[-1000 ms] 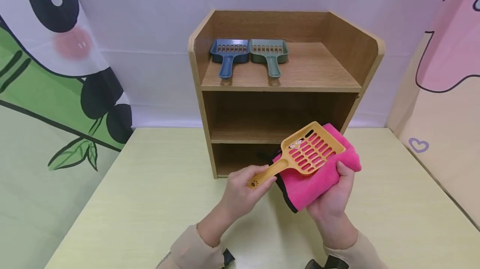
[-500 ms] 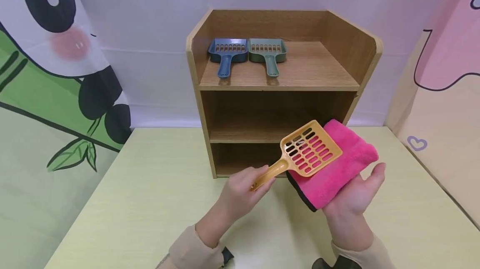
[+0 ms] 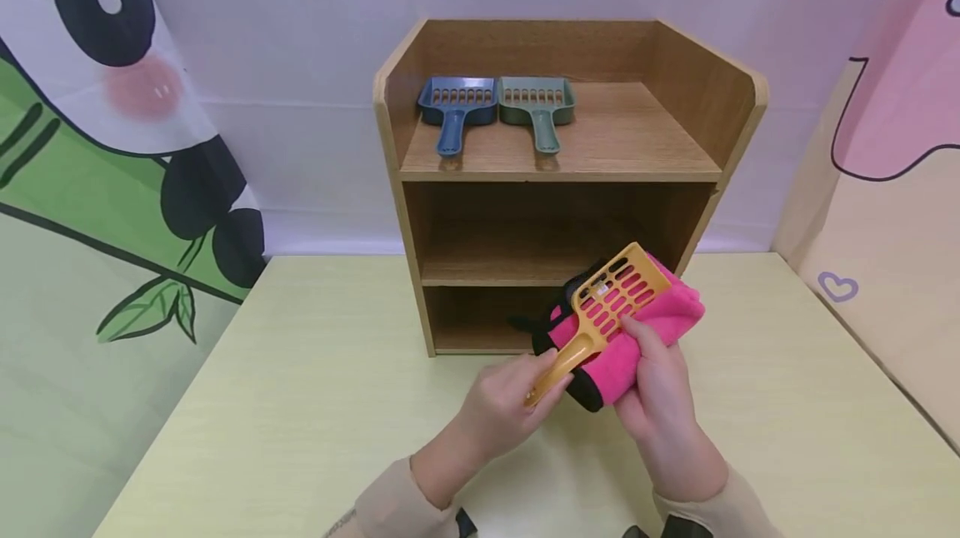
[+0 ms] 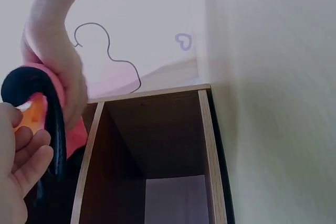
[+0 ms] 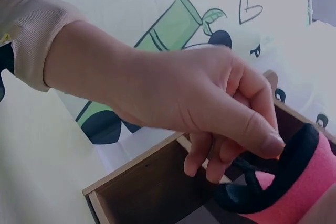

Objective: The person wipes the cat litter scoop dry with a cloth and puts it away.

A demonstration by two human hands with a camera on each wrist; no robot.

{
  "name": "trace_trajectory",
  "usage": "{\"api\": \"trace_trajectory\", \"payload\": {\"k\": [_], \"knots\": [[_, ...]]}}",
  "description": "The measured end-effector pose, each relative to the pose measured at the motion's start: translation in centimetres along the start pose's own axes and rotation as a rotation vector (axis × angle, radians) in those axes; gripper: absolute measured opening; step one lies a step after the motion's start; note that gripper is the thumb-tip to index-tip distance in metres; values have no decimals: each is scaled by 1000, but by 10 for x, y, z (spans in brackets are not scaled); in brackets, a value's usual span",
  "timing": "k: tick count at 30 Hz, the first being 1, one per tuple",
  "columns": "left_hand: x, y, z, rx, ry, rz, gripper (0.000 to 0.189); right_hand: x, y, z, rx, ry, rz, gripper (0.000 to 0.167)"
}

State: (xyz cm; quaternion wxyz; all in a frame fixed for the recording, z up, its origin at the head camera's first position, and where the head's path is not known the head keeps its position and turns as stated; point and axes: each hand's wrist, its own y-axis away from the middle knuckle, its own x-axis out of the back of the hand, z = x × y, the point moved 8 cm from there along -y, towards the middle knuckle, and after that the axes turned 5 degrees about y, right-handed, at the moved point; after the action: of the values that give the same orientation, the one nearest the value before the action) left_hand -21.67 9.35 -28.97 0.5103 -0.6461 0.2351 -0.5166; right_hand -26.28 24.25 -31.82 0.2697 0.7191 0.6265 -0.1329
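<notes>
My left hand [image 3: 504, 403] pinches the handle of a yellow slotted litter scoop [image 3: 624, 284], its head tilted up and to the right. Beneath and around the scoop is a bright pink cloth [image 3: 678, 311] with black edging, folded up along both sides of it. My right hand [image 3: 663, 401] grips the cloth from the right, the thumb pressing it near the scoop's slots. In the left wrist view the black-edged cloth [image 4: 56, 124] curves round the scoop. The right wrist view shows the left hand [image 5: 210, 95] close to the cloth's edge; there the scoop is mostly hidden.
A wooden shelf unit [image 3: 558, 175] stands at the back of the pale table [image 3: 315, 388]. On its top shelf a blue scoop [image 3: 456, 112] and a green scoop [image 3: 540, 109] lie side by side, handles forward. Printed fabric hangs behind and at both sides.
The right hand spread with the cloth lying on it half a second ago; now it grips the cloth folded round the scoop. The scoop has turned more upright, and the left hand has shifted right.
</notes>
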Motion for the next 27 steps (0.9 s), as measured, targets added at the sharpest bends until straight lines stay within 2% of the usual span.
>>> {"api": "trace_trajectory", "payload": {"k": [4, 9, 12, 15, 17, 18, 19, 21, 23, 25, 27], "knots": [[-3, -1, 3, -39, -26, -27, 28, 10, -8, 5, -40, -21, 77, 61], [-1, -4, -2, -10, -4, -56, 28, 17, -11, 1, 23, -42, 140, 60], [3, -6, -9, 45, 77, -76, 28, 22, -9, -9, 84, -48, 161, 56], [9, -7, -22, 152, 248, -98, 24, 24, -9, -20, 139, -63, 115, 51], [16, -8, -35, 265, 392, -102, 22, 21, -8, -32, 198, -109, -12, 45], [18, -7, -41, 326, 460, -106, 23, 16, -7, -39, 228, -182, -126, 40], [20, -7, -46, 386, 522, -112, 24, 10, -4, -46, 253, -273, -264, 38], [23, -4, -55, 493, 620, -128, 26, -2, 4, -58, 259, -468, -571, 44], [23, -2, -59, 562, 679, -153, 26, -11, 13, -65, 213, -637, -827, 55], [21, -1, -61, 597, 712, -175, 26, -17, 19, -66, 144, -727, -984, 62], [20, 0, -61, 615, 725, -189, 26, -21, 22, -62, 81, -760, -1046, 63]]}}
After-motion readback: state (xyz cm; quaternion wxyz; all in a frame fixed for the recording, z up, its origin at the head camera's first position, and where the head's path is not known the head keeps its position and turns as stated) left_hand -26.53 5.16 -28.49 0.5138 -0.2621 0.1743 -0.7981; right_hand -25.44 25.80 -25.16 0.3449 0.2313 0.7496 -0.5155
